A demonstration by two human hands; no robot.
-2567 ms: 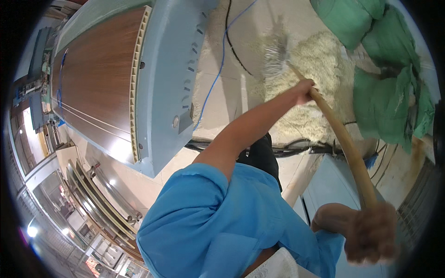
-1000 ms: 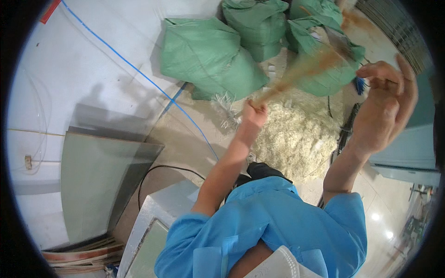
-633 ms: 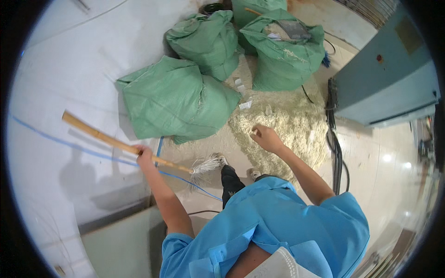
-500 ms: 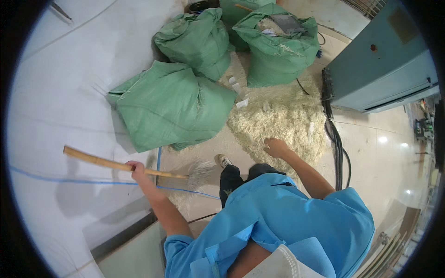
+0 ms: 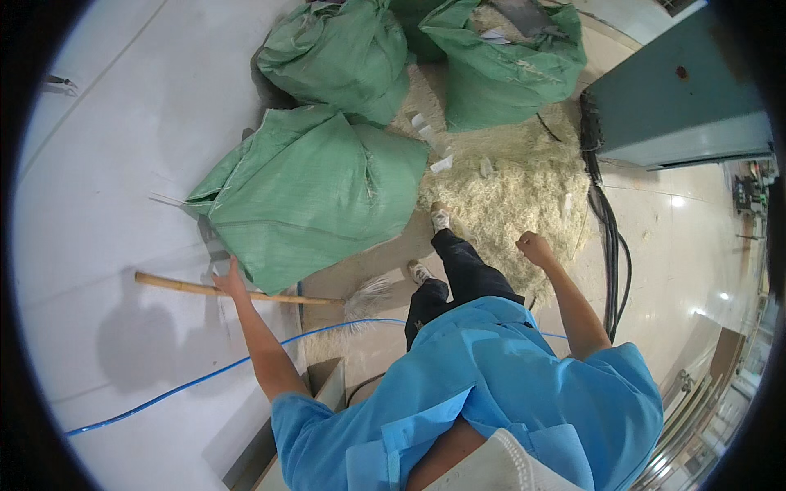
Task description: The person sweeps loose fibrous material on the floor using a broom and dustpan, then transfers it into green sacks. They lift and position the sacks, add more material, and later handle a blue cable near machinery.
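Observation:
My left hand (image 5: 232,281) is at the bamboo handle of a broom (image 5: 184,285), its fingers stretched up past the handle and the thumb apart. The handle lies against the white wall, and the pale, frayed broom head (image 5: 367,299) is low by the floor. Just above my left hand bulges a full green woven sack (image 5: 319,196). My right hand (image 5: 534,249) hangs over a spread of pale shavings (image 5: 508,204), fingers curled in, with nothing visible in them.
More stuffed green sacks, one to the back left (image 5: 336,65) and an open-topped one (image 5: 508,74), stand behind. Black cables (image 5: 604,217) run along the floor beside a blue-grey cabinet (image 5: 671,106). A blue hose (image 5: 180,399) crosses by my left arm. White scraps (image 5: 442,164) lie on the shavings.
My left hand's fingers have opened from around the broom handle. One foot has stepped forward to the shavings' edge. My right hand has curled, and my view has shifted.

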